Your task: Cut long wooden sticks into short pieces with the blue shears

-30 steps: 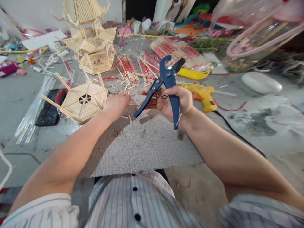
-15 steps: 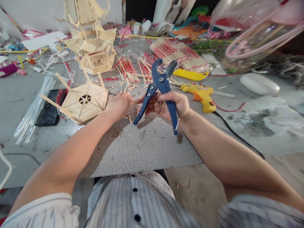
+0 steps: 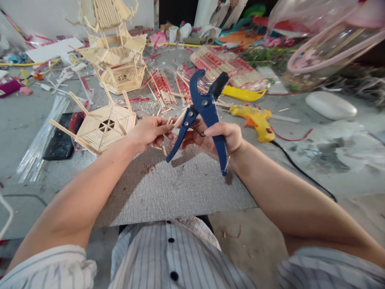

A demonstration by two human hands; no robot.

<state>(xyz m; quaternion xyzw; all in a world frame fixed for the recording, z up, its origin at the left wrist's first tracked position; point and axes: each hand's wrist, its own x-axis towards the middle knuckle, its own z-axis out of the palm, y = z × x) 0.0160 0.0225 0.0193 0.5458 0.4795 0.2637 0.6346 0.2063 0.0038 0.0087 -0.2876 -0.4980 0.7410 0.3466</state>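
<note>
Compared with the frame half a second ago, the left hand (image 3: 153, 130) has turned, so that I now see its thumb and fingertips pinching a thin, pale wooden stick (image 3: 179, 119); the blue-handled hand cutter (image 3: 207, 108) stays almost in its place. The stick lies just to the right of the left fingertips, its long axis slanting away from the wearer and to the right, towards the near blue handle. The left hand is the nearer one to it; whether the right fingertips touch it too, I cannot tell.

The right hand (image 3: 230, 134) grasps the cutter, thumb over one handle, the handles spread and the jaws open, pointing away. Left of the hands I see a hexagonal wooden-stick platform (image 3: 90, 128) on the grey tabletop (image 3: 180, 184); to the right lies a yellow glue gun (image 3: 260, 120).
</note>
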